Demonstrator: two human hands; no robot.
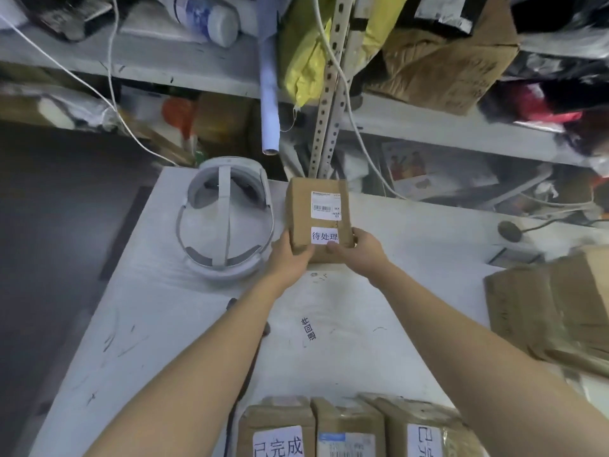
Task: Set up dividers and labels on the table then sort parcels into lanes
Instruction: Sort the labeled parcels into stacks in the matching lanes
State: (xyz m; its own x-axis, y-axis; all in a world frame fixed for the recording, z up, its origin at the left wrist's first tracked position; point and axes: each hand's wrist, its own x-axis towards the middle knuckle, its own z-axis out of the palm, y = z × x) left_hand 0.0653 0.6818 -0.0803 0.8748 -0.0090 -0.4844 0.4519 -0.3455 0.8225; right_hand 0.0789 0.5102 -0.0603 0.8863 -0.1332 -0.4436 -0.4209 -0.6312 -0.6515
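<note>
The grip is two-handed and closed on the load: the left hand [290,255] is clasping the near left corner of the parcel [316,209], and the right hand [361,247] is clasping the near right corner, its thumb lying on the top face just beside the white label [324,235]. Both hands are holding the same short end, so neither is nearer. The parcel is extending up the frame from the grip, its long axis running from the hands toward the shelf upright [329,94] at centre top. It is sitting at the far edge of the surface [164,324], slightly above frame centre; whether its base is resting there or hanging just clear cannot be told. The headset [224,219] is lying just beside it to the left, close to the left hand. A printed strip [308,328] is lying on the surface below the hands, between the forearms. The row of labelled parcels [346,427] is standing at bottom centre, well apart from the held one. In judgement, any coming placement is depending on sliding or setting the parcel along that long axis, keeping clear of the headset.
</note>
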